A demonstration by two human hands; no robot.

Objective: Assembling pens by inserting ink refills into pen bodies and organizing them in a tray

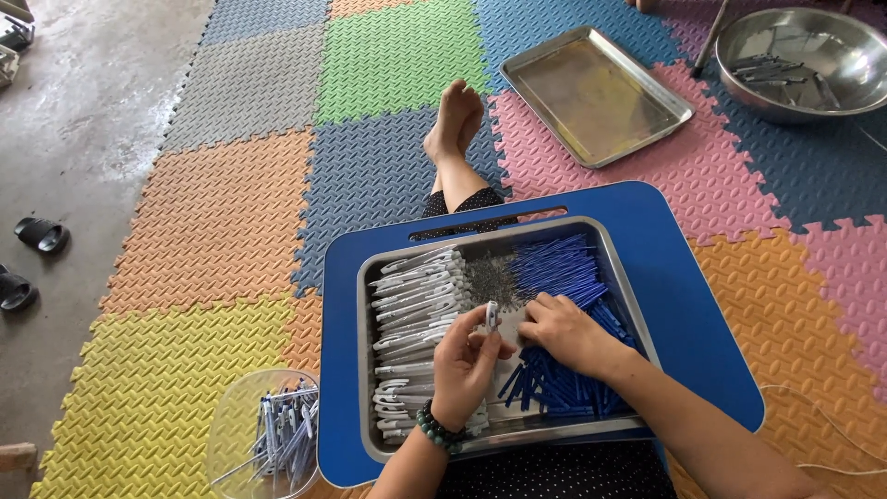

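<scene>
A steel tray (621, 268) rests on a blue lap board (684, 277). It holds rows of white plastic pieces (416, 296) on the left, a heap of small metal springs (490, 275) in the middle and a pile of blue plastic pieces (564, 268) on the right. My left hand (467, 365) holds one white plastic piece (492, 316) upright above the tray. My right hand (568, 333) lies palm down on the blue pile, fingers spread among the pieces.
A clear plastic tub (231, 434) with assembled white and blue pieces sits at the lower left. An empty steel tray (596, 92) and a steel bowl (804, 37) with metal parts lie ahead on coloured foam mats. Sandals (42, 234) lie on the concrete floor at left.
</scene>
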